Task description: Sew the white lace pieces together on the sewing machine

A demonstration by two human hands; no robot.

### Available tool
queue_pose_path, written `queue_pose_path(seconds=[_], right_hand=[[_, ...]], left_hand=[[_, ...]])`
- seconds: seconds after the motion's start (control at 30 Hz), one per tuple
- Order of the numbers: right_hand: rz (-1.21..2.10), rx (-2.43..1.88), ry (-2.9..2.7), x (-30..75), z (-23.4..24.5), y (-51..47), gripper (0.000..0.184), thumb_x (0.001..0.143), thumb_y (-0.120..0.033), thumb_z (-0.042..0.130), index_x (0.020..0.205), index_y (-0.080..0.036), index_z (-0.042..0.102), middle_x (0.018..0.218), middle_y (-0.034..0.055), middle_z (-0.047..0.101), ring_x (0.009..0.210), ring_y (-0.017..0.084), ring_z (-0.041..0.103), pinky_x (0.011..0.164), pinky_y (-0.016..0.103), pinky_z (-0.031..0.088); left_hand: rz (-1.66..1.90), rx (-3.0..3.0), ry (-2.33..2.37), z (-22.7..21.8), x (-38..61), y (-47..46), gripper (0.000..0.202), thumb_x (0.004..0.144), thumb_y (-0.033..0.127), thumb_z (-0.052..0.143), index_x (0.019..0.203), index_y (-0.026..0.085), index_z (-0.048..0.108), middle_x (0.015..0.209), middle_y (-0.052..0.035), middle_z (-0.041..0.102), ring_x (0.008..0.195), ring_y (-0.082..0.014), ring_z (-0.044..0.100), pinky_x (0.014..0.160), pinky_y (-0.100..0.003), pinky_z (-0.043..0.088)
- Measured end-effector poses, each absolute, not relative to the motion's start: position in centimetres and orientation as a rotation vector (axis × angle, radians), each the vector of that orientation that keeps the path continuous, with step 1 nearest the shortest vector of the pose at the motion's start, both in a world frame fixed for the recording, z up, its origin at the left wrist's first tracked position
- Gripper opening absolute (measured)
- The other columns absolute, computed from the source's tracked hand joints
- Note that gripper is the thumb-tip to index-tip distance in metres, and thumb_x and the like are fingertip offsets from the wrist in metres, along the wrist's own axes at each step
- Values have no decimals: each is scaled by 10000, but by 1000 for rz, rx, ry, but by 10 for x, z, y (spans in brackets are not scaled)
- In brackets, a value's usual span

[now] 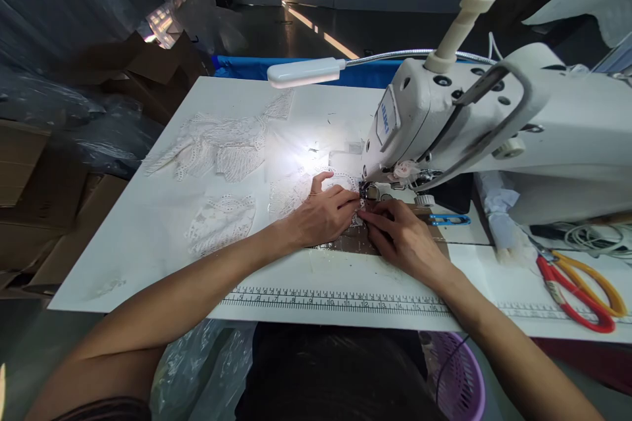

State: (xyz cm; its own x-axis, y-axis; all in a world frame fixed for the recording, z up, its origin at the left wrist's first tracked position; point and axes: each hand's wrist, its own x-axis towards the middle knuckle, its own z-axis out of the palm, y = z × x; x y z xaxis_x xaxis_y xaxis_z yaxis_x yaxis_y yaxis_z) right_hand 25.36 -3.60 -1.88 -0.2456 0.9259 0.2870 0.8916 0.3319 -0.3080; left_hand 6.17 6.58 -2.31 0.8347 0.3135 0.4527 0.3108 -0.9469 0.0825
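Observation:
My left hand (323, 214) lies on a piece of white lace (291, 192) just left of the needle of the white sewing machine (444, 125), its fingers curled and pressing the lace down. Coming in from the right, my right hand (402, 237) meets it, its fingertips pinching the lace edge right at the presser foot (364, 194). Both hands touch each other at the needle. The lace under the fingers is mostly hidden.
Several more white lace pieces (217, 148) lie on the white table (148, 237) to the left. A gooseneck lamp (303, 71) shines over them. Blue thread snips (448, 219) and red-and-yellow scissors (575, 289) lie to the right. A ruler strip (336, 299) runs along the front edge; a purple basket (457, 381) sits below.

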Motion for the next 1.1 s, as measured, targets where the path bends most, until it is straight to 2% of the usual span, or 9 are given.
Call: queue_pose_path(seconds=[0.17, 0.57, 0.73, 0.87, 1.0, 1.1], right_hand=[[60, -1578, -2203, 252, -17, -34, 299, 895, -172, 516, 1143, -169, 683, 1068, 156, 596, 952, 272, 592, 746, 418, 568], [-46, -1703, -2250, 246, -17, -27, 324, 915, -161, 450, 1169, -136, 649, 1013, 170, 598, 917, 283, 588, 712, 403, 546], [-56, -1840, -2270, 241, -12, -21, 311, 910, -147, 442, 1131, -148, 661, 985, 172, 602, 841, 283, 596, 680, 400, 526], [8, -1764, -2219, 248, -17, -22, 334, 942, -227, 419, 1175, -139, 643, 989, 177, 608, 824, 283, 608, 675, 402, 529], [224, -1682, -2043, 267, -19, -25, 396, 963, -274, 406, 1303, -143, 560, 1052, 164, 627, 821, 250, 643, 733, 399, 545], [385, -1699, -1989, 277, -6, -30, 400, 959, -306, 433, 1307, -154, 559, 975, 133, 672, 781, 242, 662, 733, 410, 557]], left_hand=[[721, 2982, 491, -22, 61, 68, 246, 967, 196, 443, 1115, 189, 639, 1159, -57, 686, 899, -170, 623, 1081, -537, 257], [608, 2918, 658, -18, 66, 70, 272, 980, 206, 423, 1155, 198, 631, 1231, -74, 652, 988, -196, 613, 1090, -550, 239], [568, 2947, 757, -17, 73, 68, 281, 985, 217, 410, 1161, 165, 622, 1211, -88, 647, 972, -198, 606, 1065, -519, 301], [553, 2936, 761, -19, 74, 65, 294, 990, 232, 402, 1178, 129, 603, 1246, -120, 619, 1003, -216, 603, 981, -471, 411], [672, 2854, 727, -10, 60, 83, 288, 987, 270, 426, 1208, 144, 562, 1316, -138, 568, 1093, -231, 580, 926, -454, 481], [780, 2767, 890, 11, 38, 104, 278, 989, 261, 414, 1195, 139, 555, 1243, -134, 603, 1066, -221, 597, 875, -430, 522]])
